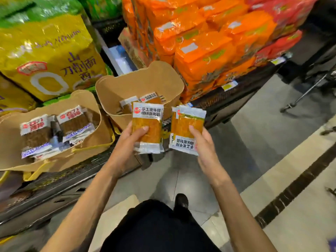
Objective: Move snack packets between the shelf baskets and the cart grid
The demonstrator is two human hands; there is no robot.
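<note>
The left hand [127, 140] grips one orange packet [147, 124] by its lower half, thumb across the front and fingers curled behind, print right way up. The right hand [205, 144] is clamped the same way on a small stack of packets [187, 124], print upside down. A second edge showing at the stack's left side suggests at least two, though I cannot tell the exact count. The two loads hang just beside each other without touching.

Just beyond the left hand's fingertips sits a tan basket [141, 77] with a few matching orange packets [149, 98] lying in it. Further out to the left of that hand, a second tan basket [94, 139] holds brown packets [36, 131]. No cart grid is in view, so I cannot tell which way this load is headed.

The main risk is in the right hand. Only the thumb pins the stack, and the wrappers look glossy, so the rear packet could slide out and fall to the floor [254, 124] directly below. Tilting the stack over a basket rim would make that likelier. A second risk is sorting: the baskets stand side by side, and a hurried drop to the left would land orange packets among the brown ones. The soft basket wall could also fold inward if a hand catches its rim.
</note>
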